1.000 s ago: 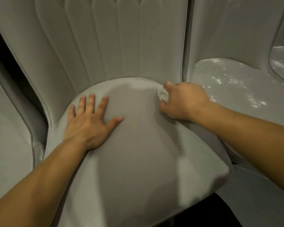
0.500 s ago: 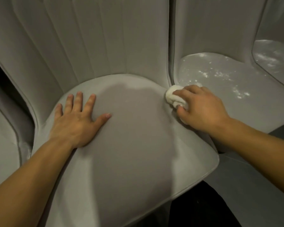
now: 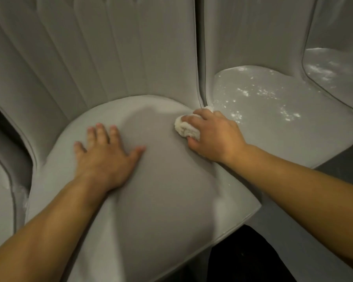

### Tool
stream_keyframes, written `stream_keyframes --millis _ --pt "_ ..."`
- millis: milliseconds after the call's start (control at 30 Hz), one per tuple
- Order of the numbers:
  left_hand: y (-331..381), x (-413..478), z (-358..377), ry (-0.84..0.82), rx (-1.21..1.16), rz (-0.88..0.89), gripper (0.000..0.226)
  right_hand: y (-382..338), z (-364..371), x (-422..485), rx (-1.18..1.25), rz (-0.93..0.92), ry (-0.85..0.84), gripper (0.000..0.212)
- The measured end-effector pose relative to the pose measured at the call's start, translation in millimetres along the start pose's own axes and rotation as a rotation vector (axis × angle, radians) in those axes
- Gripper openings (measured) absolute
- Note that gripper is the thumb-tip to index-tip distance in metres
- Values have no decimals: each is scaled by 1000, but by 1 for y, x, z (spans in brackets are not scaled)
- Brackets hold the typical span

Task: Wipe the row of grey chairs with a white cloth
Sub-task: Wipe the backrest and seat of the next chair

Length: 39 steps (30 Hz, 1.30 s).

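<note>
Right hand (image 3: 214, 135) slid inward, grip clenched on white cloth (image 3: 184, 129), left hand (image 3: 104, 157) flat, released, on grey chair seat (image 3: 161, 200)

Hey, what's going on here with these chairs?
A person is wiping a grey chair seat with a bunched white cloth. The right hand presses the cloth onto the seat's back right edge, beside the backrest. The left hand lies flat, fingers spread, on the seat. The next seat to the right shows pale specks and looks not yet wiped.

grey chair seat (image 3: 161, 200), white cloth (image 3: 184, 129), flat left hand (image 3: 106, 157)
</note>
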<state>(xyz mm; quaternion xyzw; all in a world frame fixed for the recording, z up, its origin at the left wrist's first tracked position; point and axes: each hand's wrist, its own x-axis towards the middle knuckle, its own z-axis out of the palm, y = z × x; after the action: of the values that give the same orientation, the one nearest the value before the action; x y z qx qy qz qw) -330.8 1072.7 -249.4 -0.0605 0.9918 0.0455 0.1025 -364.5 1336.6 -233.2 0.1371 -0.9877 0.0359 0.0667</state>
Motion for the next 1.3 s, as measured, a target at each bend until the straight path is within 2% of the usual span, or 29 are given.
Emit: stream_keyframes --millis 100,267,433,667,800,900,967,1000,1067,1133,1300 --pt "30 -9 7 -23 5 110 102 4 2 20 64 36 -30 53" --pt "39 -4 9 -39 -5 86 101 1 3 24 42 60 -51 52" --pt "33 -7 4 -88 30 100 95 -4 -10 -9 57 69 -161 48" --pt "28 -41 -27 -355 92 127 88 -16 -61 -14 -37 76 -561 52" --pt "10 -91 -51 -516 148 85 85 -34 -105 -11 -93 -22 -834 35" --pt "6 -133 -85 -664 132 66 77 -45 -143 -12 124 196 -990 20" --pt "7 -160 -114 -720 160 128 70 -54 -173 -16 194 262 -1073 7" --pt "7 -172 -131 -722 165 160 68 -57 -188 -18 199 283 -1105 13" --pt "5 -189 -165 -700 162 189 64 -64 -225 -25 222 314 -1122 16" --pt "1 -200 -201 -676 170 188 61 -70 -267 -30 227 322 -1117 9" --pt "7 -208 -285 -614 169 185 55 -67 -368 -30 159 337 -1019 26"
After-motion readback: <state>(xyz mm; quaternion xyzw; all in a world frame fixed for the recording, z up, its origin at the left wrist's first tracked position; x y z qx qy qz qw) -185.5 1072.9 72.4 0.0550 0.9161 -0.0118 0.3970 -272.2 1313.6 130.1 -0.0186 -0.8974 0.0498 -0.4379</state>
